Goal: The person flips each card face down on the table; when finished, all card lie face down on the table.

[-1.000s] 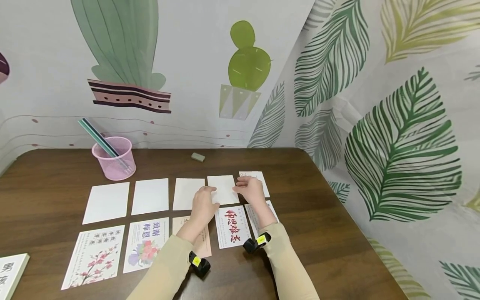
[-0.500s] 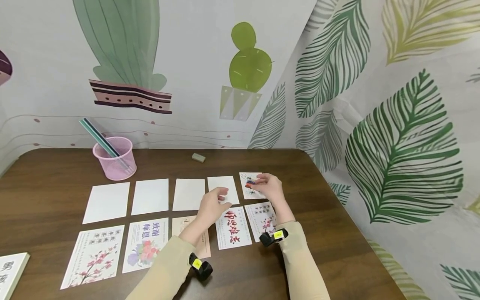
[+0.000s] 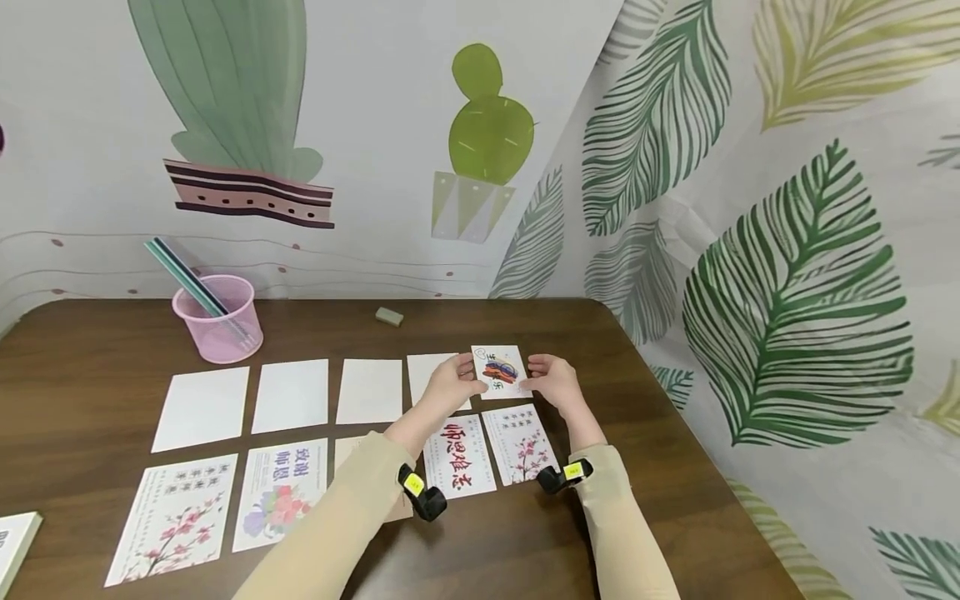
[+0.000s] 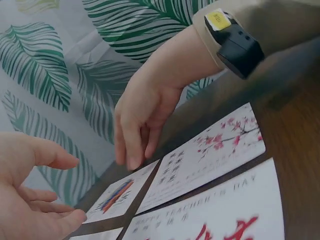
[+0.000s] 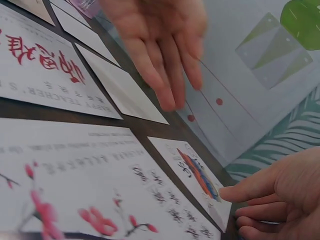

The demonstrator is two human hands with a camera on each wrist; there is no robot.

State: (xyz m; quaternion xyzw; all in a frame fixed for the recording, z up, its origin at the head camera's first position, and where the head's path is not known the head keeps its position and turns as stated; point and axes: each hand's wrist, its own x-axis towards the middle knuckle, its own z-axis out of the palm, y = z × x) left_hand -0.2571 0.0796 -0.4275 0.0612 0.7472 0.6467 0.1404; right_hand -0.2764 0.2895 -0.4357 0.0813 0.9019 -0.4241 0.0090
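Observation:
A small white card (image 3: 498, 372) with a red, blue and black drawing lies at the right end of the upper row. My left hand (image 3: 444, 390) is at its left edge, over part of a blank white card (image 3: 429, 369), fingers loosely extended. On the opposite side, my right hand (image 3: 557, 385) has its thumb at the drawn card's right edge, as the right wrist view shows, with the other fingers relaxed beside it. Below lies a card with pink blossoms (image 3: 521, 446). Left of that is a card with red characters (image 3: 460, 457), partly behind my left wrist.
More blank cards (image 3: 201, 408) continue the upper row leftward. Below them lie a blossom card (image 3: 172, 521) and a bouquet card (image 3: 279, 496). A pink mesh cup (image 3: 222, 333) holding thin sticks and a small grey block (image 3: 389, 317) stand farther back. A book (image 3: 15, 550) sits at the left edge.
My right hand has moved right, off the drawn card's face to its right edge. The left hand has moved right and forward from the blank card to the drawn card's left edge.

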